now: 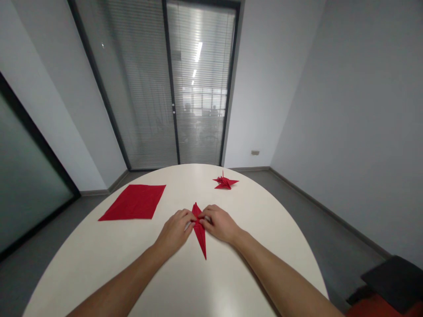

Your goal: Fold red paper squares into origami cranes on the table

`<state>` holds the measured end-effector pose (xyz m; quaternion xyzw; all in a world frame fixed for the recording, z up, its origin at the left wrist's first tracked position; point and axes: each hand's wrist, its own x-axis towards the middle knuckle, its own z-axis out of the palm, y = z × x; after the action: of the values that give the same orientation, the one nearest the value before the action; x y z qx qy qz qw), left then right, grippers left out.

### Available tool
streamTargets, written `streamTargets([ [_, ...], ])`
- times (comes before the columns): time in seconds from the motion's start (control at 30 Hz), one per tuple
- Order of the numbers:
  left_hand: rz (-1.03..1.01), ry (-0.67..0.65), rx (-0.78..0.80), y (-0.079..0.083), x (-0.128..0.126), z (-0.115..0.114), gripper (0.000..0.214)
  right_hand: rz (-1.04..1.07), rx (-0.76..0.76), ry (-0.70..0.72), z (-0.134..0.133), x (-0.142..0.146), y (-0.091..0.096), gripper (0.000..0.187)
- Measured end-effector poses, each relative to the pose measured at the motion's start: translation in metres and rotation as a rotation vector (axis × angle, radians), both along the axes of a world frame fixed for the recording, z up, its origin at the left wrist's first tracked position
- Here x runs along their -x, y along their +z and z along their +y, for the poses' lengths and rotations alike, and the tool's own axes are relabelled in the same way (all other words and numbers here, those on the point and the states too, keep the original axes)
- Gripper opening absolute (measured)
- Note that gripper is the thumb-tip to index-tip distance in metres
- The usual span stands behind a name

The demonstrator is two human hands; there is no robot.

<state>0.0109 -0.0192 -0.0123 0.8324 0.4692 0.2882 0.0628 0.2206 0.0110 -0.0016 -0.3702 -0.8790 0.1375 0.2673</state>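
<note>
A narrow piece of folded red paper (200, 238) lies between my hands, one long point toward me and a shorter tip away from me. My left hand (176, 228) pinches its left edge near the middle with thumb and fingers. From the other side, my right hand (219, 223) grips the paper at about the same height, fingers curled. The fingertips partly hide the middle folds. Farther off to the right stands a folded red paper crane (225, 182), with neither hand on it. At the left lies a flat red sheet of paper (134, 202).
All the paper is on a round white table (172, 284) with a curved far edge. Behind it is a glass partition with blinds (201, 127). A dark object (395, 281) with red below it is at the lower right, beside the table.
</note>
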Motion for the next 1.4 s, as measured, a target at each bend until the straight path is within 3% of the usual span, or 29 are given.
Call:
streamTargets([
  [0.17,-0.008,-0.032,-0.008,0.0,0.003,-0.001,0.015,-0.011,0.008,0.106,0.0,-0.008,0.001,0.027],
  [0.4,0.005,-0.031,0.002,0.002,0.006,-0.001,0.018,-0.012,0.015,0.083,0.003,-0.01,0.002,0.017],
  [0.63,0.008,-0.046,-0.025,0.005,0.007,-0.004,0.034,-0.018,0.01,0.066,0.001,-0.01,0.006,0.016],
  [1.2,-0.075,-0.01,-0.114,0.003,0.008,0.002,0.019,0.033,-0.05,0.087,-0.003,-0.008,0.012,0.019],
  [1.4,-0.111,0.02,-0.138,0.004,0.007,0.001,0.017,0.061,-0.107,0.121,-0.007,-0.006,0.013,0.042],
])
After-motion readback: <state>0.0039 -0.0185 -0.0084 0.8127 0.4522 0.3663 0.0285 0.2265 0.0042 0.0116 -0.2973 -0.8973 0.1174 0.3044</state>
